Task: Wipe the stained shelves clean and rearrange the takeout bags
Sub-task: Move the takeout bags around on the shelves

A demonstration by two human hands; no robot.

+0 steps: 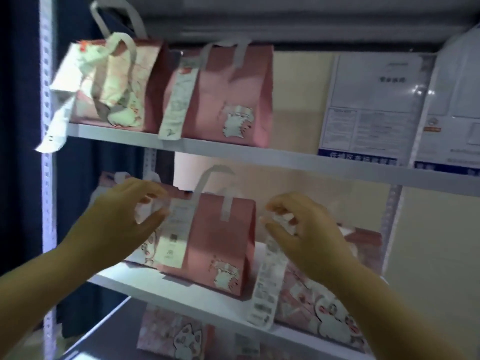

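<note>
A white metal rack holds pink takeout bags with cat pictures and long paper receipts. On the middle shelf [197, 294] stand three bags: a left bag [153, 245], a middle bag [220, 237] and a right bag [324, 307]. My left hand [124, 219] has its fingers curled at the top of the left bag. My right hand [304, 227] pinches the top of the right bag, where a receipt [267, 281] hangs down. Two more pink bags [111, 81] [228, 94] stand on the upper shelf [259, 154].
Another cat-print bag [176, 333] sits on the lowest shelf. Posters [371, 107] hang on the wall behind the rack at the right. A perforated upright post [48, 178] runs down the left side, with a dark curtain beyond it.
</note>
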